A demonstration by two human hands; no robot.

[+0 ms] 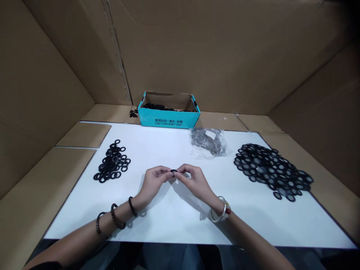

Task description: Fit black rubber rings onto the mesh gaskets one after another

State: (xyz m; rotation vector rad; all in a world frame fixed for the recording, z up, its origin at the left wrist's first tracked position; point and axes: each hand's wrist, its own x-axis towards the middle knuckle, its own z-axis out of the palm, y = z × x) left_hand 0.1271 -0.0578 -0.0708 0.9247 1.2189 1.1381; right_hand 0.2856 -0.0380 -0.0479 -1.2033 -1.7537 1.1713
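Observation:
A small black ring (174, 171) is pinched between the fingertips of both hands, just above the white tabletop near its middle. My left hand (154, 183) grips the ring's left side with thumb and fingers, and my right hand (194, 181) grips its right side. Much of the ring is hidden by the fingertips. To the left lies a loose pile of black rings (111, 165) with open centres. On the right spreads a larger pile of black rings (267, 168) whose centres look filled with greyish discs.
A turquoise cardboard box (168, 118) holding black pieces stands at the back. In front of it lies a clear plastic bag (209, 141) with dark contents and a white label. Several black bits (134, 113) sit left of the box. Cardboard walls (225, 56) surround the white table (168, 225).

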